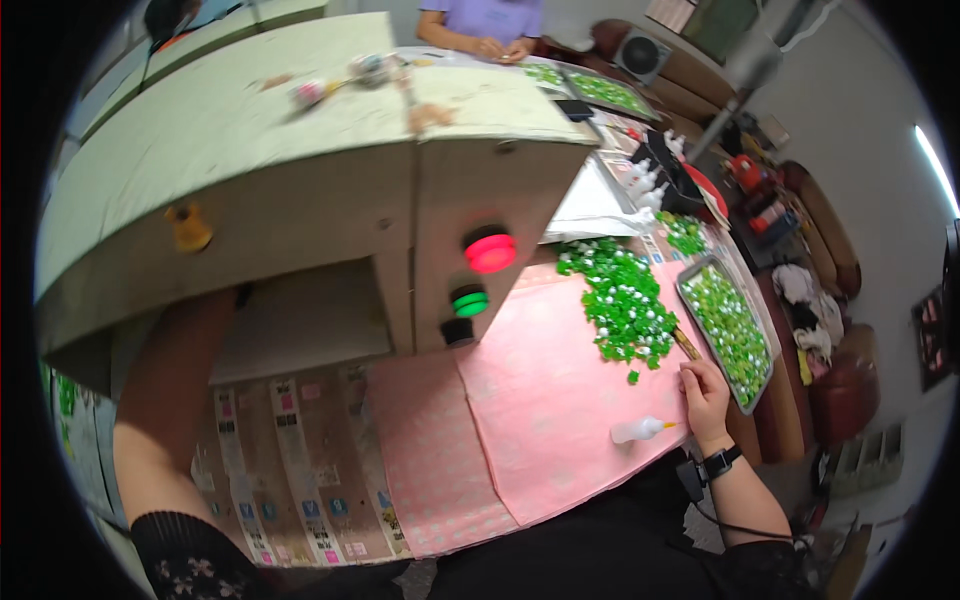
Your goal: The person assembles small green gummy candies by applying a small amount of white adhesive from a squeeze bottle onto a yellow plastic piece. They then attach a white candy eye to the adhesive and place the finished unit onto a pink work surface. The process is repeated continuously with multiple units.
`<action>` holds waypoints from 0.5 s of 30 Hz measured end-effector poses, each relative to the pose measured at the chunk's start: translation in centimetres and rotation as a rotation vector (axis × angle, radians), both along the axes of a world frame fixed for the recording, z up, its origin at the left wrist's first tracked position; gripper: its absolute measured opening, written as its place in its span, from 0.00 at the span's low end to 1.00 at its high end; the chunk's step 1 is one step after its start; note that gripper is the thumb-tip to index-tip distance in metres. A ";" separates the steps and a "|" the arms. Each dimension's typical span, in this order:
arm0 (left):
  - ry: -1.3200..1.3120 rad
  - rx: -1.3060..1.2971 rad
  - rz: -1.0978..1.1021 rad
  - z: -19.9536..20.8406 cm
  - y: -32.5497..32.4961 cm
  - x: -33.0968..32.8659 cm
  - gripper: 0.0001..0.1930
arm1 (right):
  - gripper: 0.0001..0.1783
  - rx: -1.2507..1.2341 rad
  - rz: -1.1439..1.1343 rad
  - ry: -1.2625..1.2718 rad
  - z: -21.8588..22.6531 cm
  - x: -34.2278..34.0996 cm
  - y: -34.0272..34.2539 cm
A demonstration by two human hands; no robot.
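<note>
My left forearm [165, 400] reaches into the opening of a pale metal machine [330, 215] at the left. The machine's front hides my left hand, so its fingers do not show. At the right edge of the pink cloth [545, 430], my right hand [706, 398] has its fingers curled closed at the near end of a thin brown-and-yellow stick [687, 343]. The stick's far end meets a pile of small green pieces with white beads [630, 305]. A white squeeze bottle with a yellow tip [637, 431] lies on the cloth, left of my right hand.
Beside the pile stands a metal tray [744, 405] full of green and white pieces. The machine carries a red lit button [490, 250] and a green one [469, 301]. White bottles [640, 182] stand farther back. Across the table sits a person in purple [480, 22].
</note>
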State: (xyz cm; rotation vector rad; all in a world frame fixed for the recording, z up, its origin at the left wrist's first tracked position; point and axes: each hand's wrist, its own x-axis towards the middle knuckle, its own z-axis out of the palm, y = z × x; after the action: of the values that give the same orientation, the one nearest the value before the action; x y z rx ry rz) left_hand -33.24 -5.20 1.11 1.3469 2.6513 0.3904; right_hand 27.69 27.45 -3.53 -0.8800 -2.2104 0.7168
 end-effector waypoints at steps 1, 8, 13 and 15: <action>-0.007 -0.013 0.029 -0.2 -0.4 -0.5 0.21 | 0.06 0.006 0.004 -0.009 0.2 -0.2 -0.2; -0.054 -0.046 0.149 -0.7 -1.4 -1.9 0.20 | 0.04 0.005 -0.017 -0.004 -0.1 0.2 0.3; -0.073 -0.062 0.211 -1.1 -2.2 -1.8 0.20 | 0.04 0.042 0.012 -0.044 0.7 -0.1 0.1; -0.076 -0.071 0.238 -0.9 -2.8 -1.8 0.19 | 0.04 0.059 0.040 -0.053 1.0 -0.2 0.1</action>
State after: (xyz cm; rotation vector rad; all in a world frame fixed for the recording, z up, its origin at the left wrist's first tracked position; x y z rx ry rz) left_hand -35.07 -7.97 0.23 0.9787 2.7405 0.3625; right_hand 27.54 27.60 -2.56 -0.8360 -2.2895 0.6501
